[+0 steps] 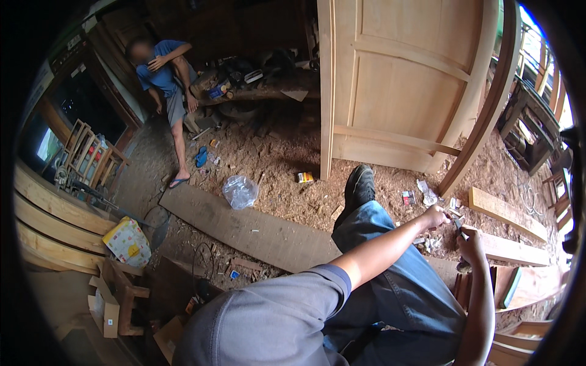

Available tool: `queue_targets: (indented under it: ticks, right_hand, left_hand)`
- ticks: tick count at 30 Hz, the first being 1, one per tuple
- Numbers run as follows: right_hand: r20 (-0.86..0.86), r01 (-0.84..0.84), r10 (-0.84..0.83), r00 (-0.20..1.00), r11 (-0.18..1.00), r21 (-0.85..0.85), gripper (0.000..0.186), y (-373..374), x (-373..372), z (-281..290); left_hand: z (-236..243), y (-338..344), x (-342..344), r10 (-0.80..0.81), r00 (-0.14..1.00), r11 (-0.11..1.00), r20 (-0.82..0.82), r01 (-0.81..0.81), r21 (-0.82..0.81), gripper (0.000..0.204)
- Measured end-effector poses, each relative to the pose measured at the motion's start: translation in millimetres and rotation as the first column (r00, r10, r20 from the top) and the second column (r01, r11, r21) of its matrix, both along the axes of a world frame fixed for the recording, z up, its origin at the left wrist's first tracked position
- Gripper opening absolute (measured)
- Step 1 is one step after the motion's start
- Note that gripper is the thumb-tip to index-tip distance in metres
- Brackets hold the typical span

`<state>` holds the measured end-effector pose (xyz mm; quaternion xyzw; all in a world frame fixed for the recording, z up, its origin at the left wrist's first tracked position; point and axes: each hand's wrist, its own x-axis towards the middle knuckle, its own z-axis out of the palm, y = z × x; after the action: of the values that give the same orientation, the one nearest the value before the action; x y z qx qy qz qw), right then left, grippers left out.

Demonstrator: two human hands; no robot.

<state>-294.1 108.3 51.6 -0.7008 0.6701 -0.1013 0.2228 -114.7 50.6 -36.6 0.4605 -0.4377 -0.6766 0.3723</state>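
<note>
My left hand (435,216) reaches out over my jeans with its fingers closed in a pinch. A small pale piece (453,212), perhaps wood, shows at its fingertips; its exact kind is too small to tell. Close by on the right, my right hand (471,245) is closed around a slim, dark knife-like tool (458,224). The tool's tip points toward the left hand's fingers and the pale piece. Whether tip and piece touch, I cannot tell.
A panelled wooden door (406,91) stands upright ahead. Planks (508,213) lie at the right. Shavings cover the floor (278,174), with a clear plastic bag (240,191) and a long board (244,229). Another person (168,76) sits at the far left.
</note>
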Motion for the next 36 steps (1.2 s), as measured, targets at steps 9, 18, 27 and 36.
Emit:
queue_targets:
  ticks: [9, 18, 27, 36]
  right_hand:
    - [0.148, -0.006, 0.001, 0.989, 0.999, 0.037, 0.041, -7, 2, 3]
    - [0.193, -0.022, 0.003, 0.981, 0.995, 0.097, 0.042, -6, 9, -1]
    - [0.148, -0.07, 0.062, 0.987, 0.996, 0.051, 0.042, -5, 8, -1]
    - [0.165, -0.086, 0.08, 0.983, 0.996, 0.032, 0.043, -8, 4, -7]
  left_hand:
    - [-7, -7, -3, 0.074, 0.997, 0.997, -0.035, -0.075, -0.031, 0.018]
    - [-23, -15, -10, 0.182, 0.982, 0.975, -0.053, -0.187, -0.119, 0.012]
    - [-15, -13, -5, 0.243, 0.967, 0.97, -0.072, -0.243, 0.002, 0.014]
    - [-11, -11, -5, 0.254, 0.961, 0.967, -0.112, -0.254, 0.016, 0.014]
